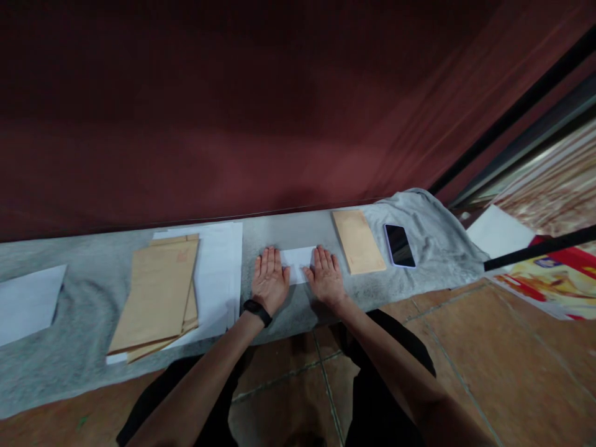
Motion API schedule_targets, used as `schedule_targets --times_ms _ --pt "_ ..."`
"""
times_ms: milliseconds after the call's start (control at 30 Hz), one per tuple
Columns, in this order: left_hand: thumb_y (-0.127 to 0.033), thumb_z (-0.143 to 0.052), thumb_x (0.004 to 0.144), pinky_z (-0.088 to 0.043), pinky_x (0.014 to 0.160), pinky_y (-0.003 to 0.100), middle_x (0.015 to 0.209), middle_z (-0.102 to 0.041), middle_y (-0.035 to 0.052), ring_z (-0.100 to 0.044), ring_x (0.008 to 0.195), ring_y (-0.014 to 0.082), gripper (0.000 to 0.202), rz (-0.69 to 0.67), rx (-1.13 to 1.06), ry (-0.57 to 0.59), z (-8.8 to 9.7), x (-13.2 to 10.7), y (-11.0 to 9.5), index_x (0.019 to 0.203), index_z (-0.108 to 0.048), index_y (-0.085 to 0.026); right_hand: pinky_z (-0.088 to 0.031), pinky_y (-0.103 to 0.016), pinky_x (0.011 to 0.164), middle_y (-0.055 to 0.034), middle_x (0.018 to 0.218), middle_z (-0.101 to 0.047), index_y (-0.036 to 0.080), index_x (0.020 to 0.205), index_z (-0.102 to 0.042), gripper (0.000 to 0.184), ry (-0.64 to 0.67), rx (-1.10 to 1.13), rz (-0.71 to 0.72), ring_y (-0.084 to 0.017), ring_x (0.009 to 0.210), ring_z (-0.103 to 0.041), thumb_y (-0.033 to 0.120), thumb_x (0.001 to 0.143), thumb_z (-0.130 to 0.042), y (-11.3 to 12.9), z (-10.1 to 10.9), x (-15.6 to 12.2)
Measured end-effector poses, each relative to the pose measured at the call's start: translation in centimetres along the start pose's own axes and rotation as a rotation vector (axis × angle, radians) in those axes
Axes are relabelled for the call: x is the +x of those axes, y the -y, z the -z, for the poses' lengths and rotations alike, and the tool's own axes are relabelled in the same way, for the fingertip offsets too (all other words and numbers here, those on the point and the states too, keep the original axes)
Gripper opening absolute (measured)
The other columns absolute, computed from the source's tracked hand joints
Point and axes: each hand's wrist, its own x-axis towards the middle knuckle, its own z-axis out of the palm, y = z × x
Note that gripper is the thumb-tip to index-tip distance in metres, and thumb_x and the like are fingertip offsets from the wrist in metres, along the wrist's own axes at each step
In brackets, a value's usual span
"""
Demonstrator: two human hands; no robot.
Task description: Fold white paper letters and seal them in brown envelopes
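Observation:
A white piece of paper (298,257), which looks folded, lies flat on the grey cloth (288,231). My left hand (270,279) rests flat on its left end, fingers stretched out and pointing away from me. On its right end lies my right hand (325,276), also flat with the fingers extended. Both palms press down, and the paper's ends are hidden under them. Just right of my right hand is a single brown envelope (359,242). To the left of my left hand, several brown envelopes (158,292) are stacked on white paper sheets (218,267).
A phone (399,246) with a dark screen lies at the right, near the bunched cloth. Another white sheet (30,304) is at the far left. A dark red wall (279,155) stands behind. On the tiled floor (493,347) at right lies a colourful printed box (554,279).

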Motion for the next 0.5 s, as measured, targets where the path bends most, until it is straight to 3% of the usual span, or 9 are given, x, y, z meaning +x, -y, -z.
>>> schedule_targets --times_ms 133,267,500 --pt "-0.032 -0.031 0.102 -0.023 0.126 0.046 0.164 -0.033 0.0142 -0.026 0.154 0.0265 0.059 -0.141 -0.015 0.071 0.4 -0.3 -1.6 0.155 -0.036 -0.007 -0.021 -0.051 0.123 -0.0212 0.161 -0.034 0.001 0.155 -0.033 0.068 0.009 -0.020 -0.010 -0.033 0.150 -0.032 0.048 0.106 -0.035 0.0 0.2 -0.1" --pt "-0.034 -0.032 0.103 -0.022 0.127 0.048 0.164 -0.035 0.0092 -0.026 0.154 0.0266 0.056 -0.243 -0.021 0.142 0.6 -0.7 -2.9 0.154 -0.040 -0.013 -0.021 -0.050 0.123 -0.0189 0.162 -0.033 0.004 0.156 -0.034 0.063 0.016 -0.015 0.005 -0.032 0.150 -0.033 0.042 0.107 -0.035 -0.3 0.3 -0.2" --pt "-0.038 -0.039 0.102 -0.022 0.126 0.054 0.162 -0.039 0.0074 -0.027 0.153 0.0290 0.053 -0.348 -0.056 0.119 1.0 -0.9 -2.6 0.152 -0.045 -0.020 -0.025 -0.050 0.123 -0.0165 0.162 -0.035 0.008 0.156 -0.036 0.057 0.035 0.037 0.063 -0.030 0.151 -0.032 0.035 0.106 -0.034 -1.6 0.7 -0.3"
